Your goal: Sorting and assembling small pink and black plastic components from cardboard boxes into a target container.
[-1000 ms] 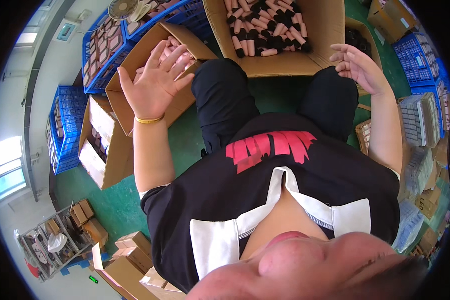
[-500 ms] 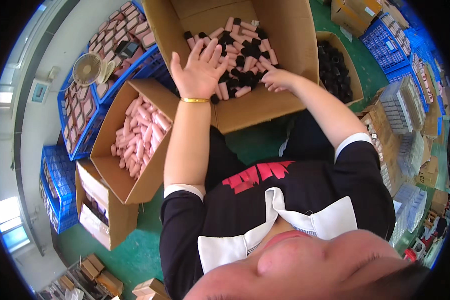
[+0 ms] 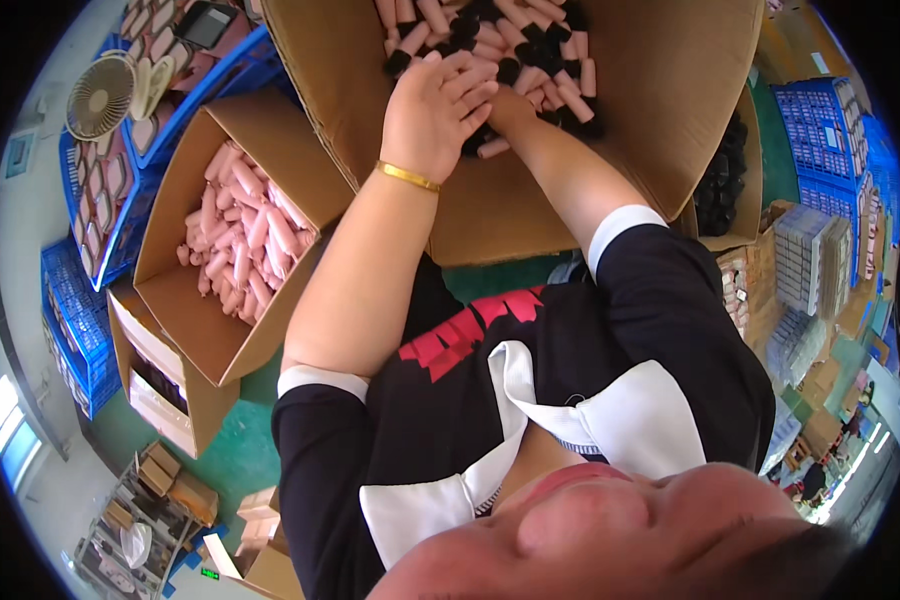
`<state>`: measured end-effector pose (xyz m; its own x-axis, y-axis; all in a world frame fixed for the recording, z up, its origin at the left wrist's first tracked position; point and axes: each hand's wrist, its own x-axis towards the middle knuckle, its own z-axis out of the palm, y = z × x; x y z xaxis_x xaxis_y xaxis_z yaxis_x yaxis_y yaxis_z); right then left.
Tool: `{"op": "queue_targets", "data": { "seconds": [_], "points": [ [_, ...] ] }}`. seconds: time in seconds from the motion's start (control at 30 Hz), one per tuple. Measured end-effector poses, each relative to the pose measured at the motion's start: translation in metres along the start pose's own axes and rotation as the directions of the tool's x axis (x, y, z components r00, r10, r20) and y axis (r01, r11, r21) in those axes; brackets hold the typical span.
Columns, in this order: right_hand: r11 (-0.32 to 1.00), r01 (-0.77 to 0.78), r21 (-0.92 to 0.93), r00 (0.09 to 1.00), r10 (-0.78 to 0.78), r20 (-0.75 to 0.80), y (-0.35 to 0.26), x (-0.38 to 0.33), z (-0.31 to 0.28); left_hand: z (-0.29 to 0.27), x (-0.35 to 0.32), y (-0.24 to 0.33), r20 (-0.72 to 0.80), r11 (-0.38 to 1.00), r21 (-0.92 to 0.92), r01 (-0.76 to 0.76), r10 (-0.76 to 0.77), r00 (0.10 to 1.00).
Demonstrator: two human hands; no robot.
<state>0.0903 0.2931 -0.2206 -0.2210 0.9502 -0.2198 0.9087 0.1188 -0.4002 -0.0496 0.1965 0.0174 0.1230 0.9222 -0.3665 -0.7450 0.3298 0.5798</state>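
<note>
Large open cardboard carton holds loose pink-and-black pieces, heaped. Green floor bears flapped carton at left, stacked blue crates at right.

Black short-sleeved top, open white collar, white sleeve cuffs, jagged red chest print, gold-coloured bracelet

Large brown cardboard box: far middle, pink-and-black cylinders inside.
Smaller brown cardboard box: left, pink tubes inside.
Blue plastic crates: far right.
</note>
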Motion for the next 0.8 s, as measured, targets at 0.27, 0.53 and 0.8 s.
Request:
{"op": "queue_targets", "data": {
  "seconds": [0.27,0.53,0.8],
  "points": [
    [0.94,0.297,0.168,0.955,-0.289,-0.07,0.038,-0.007,-0.029,-0.028,0.007,-0.043,0.227,0.254,0.924,-0.285,0.235,0.945],
    [0.736,0.058,0.674,0.909,-0.318,0.269,-0.008,-0.153,-0.205,0.01,-0.029,-0.069,0.468,-0.522,0.783,-0.338,0.137,0.873],
    [0.882,0.066,0.466,0.987,-0.126,0.1,-0.033,-0.185,-0.217,0.021,-0.039,-0.067,0.449,-0.565,0.759,-0.324,0.093,0.889]
  ]
}}
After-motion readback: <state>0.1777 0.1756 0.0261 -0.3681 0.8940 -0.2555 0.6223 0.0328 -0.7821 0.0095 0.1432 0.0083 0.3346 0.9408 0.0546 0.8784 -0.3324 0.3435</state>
